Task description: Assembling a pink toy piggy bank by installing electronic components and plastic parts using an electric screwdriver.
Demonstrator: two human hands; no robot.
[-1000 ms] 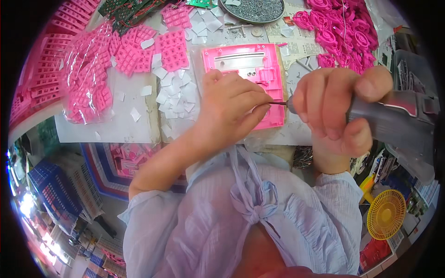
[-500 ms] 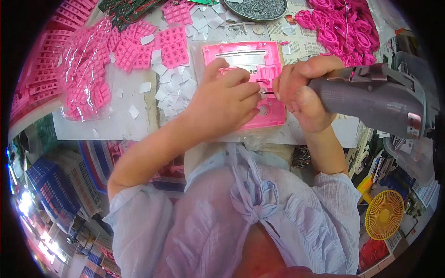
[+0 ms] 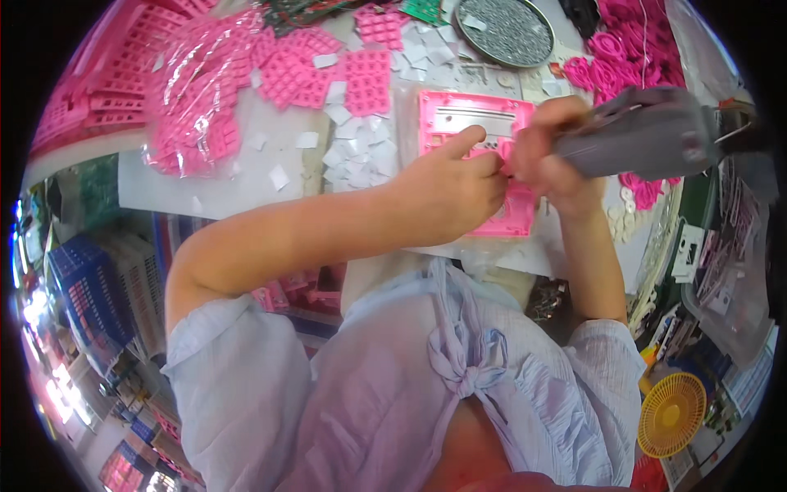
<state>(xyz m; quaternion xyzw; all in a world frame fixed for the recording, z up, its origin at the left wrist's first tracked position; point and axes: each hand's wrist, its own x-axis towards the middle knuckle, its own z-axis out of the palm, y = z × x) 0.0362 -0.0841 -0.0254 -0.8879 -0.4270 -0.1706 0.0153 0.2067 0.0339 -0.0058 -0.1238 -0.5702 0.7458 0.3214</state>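
A pink plastic casing (image 3: 520,220) with a pale, slotted panel lies on the work table in front of me. My right hand (image 3: 556,156) is wrapped round the grip of a dark grey power screwdriver (image 3: 635,141), its body pointing off to the right. Over the casing, my left hand (image 3: 459,187) is closed with one finger raised and the others curled. Its fingertips meet the right hand near the driver's front end. What they pinch is hidden, and so is the bit.
White paper squares (image 3: 361,148) and pink button sheets (image 3: 367,82) lie left of the casing, beside a clear bag of pink parts (image 3: 193,107). Behind it stands a round dish of screws (image 3: 504,33). Pink coiled parts (image 3: 615,53) heap at the far right.
My view has shifted, so the table's things sit further right in the picture. My left fingers have curled in closer to my right hand, and the screwdriver's rear end has swung up and away.
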